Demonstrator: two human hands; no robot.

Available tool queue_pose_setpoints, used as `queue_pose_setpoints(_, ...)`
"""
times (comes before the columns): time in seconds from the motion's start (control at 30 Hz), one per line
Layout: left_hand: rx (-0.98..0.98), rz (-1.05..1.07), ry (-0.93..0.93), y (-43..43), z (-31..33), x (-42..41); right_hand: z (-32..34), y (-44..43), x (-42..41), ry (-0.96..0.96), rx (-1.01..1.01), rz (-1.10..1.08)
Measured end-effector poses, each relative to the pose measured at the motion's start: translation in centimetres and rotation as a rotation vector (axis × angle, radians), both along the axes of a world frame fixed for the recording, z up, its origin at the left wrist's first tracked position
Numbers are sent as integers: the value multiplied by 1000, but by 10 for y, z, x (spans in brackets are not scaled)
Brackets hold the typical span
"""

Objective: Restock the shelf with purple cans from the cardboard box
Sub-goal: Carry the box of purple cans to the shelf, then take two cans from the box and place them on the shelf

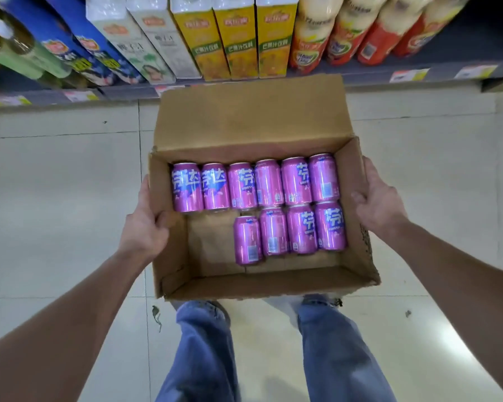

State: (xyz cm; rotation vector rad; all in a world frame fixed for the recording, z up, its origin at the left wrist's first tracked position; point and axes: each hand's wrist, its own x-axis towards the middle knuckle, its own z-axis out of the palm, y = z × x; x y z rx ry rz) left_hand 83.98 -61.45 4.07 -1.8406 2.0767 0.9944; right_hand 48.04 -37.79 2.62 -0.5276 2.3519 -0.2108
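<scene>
While both hands carry it, the cardboard box (246,117) hangs open over the tiled floor (55,184), with its far flap standing up. The left hand (144,224) grips the box's left wall, thumb hooked over the rim and inside, fingers (143,190) clamped against the outside. The right hand (382,203) does the same on the box's right wall, fingers (370,172) wrapped round the outer side.

Inside the box you've got ten purple cans (269,182), all lying on their sides. Six sit in a row along the far wall, pretty much touching each other. Four more sit in a nearer row, pushed up toward the right wall. The near-left corner of the box bottom is bare cardboard.

Past the box's far flap is the shelf (360,79), price tags along its edge. It holds yellow juice cartons (238,39) straight beyond the box, white cartons (145,39) and blue cartons (70,44) off to the left of those, and orange-labelled bottles (346,33) off to the right. Below the box's near wall are legs in blue jeans (204,343).
</scene>
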Motion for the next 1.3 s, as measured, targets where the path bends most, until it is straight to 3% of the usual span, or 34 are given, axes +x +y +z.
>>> queue_pose_setpoints(0.47, 23, -1, 25, -88, -156, 28, -113, -64, 39, 18, -33, -54)
queue_pose_setpoints(0.6, 20, -9, 66, -98, -174, 20, -137, -76, 37, 31, -39, -70)
queue_pose_setpoints(1.07, -26, -32, -69, -98, -198, 7, -184, -84, 36, 87, -57, -85)
queue_pose_setpoints(1.17, -177, 22, -56, -88, -180, 2, -169, -94, 53, 342, -4, -36)
queue_pose_setpoints(1.23, -371, -60, -48, -71, -167, -5, -154, -104, 74, 556, -94, 60)
queue_pose_setpoints(1.3, -432, -180, -42, -49, -158, -14, -149, -120, 99, 418, -186, 112)
